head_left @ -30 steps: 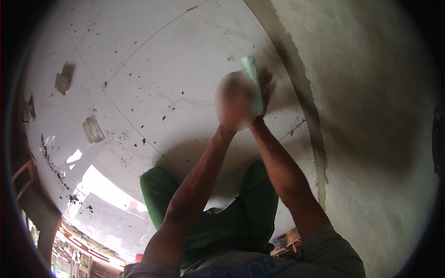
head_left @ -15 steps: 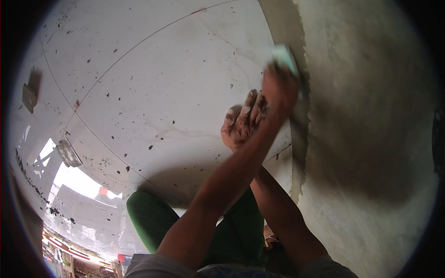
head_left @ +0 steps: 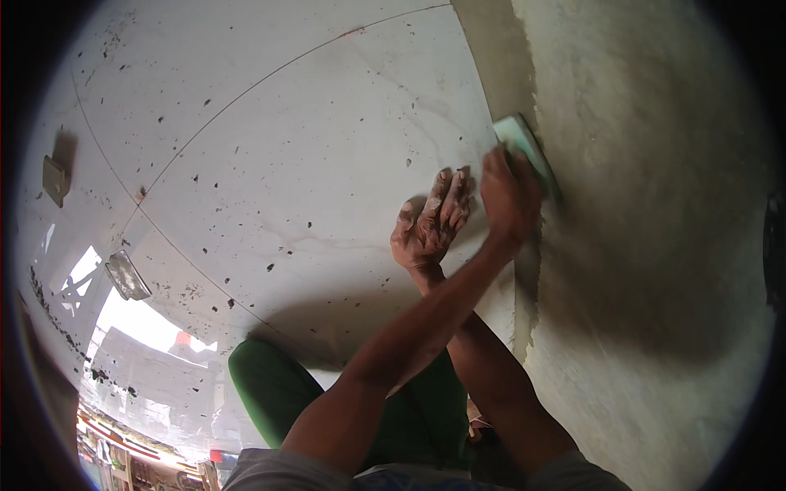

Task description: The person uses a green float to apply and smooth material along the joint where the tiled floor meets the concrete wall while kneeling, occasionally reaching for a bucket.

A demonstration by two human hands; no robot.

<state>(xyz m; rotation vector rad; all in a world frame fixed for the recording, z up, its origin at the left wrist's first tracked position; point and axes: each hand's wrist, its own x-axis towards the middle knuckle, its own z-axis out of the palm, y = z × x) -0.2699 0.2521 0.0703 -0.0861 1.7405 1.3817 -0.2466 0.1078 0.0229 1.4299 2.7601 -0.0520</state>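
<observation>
Daylight, fairly bright, glare on glossy floor tiles [head_left: 286,164] at lower left where window light reflects. Soft dark shadow on the grey mortar bed [head_left: 655,270] right of the arms and under the body. Heavy fisheye bending, black vignette at rim. Focus sharp, no motion blur.

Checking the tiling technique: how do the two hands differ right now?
The left hand grips a green float at the edge of the tile; the right hand holds nothing. The right hand lies flat on that tile, fingers spread; the left hand is curled. They share crossed forearms.
</observation>
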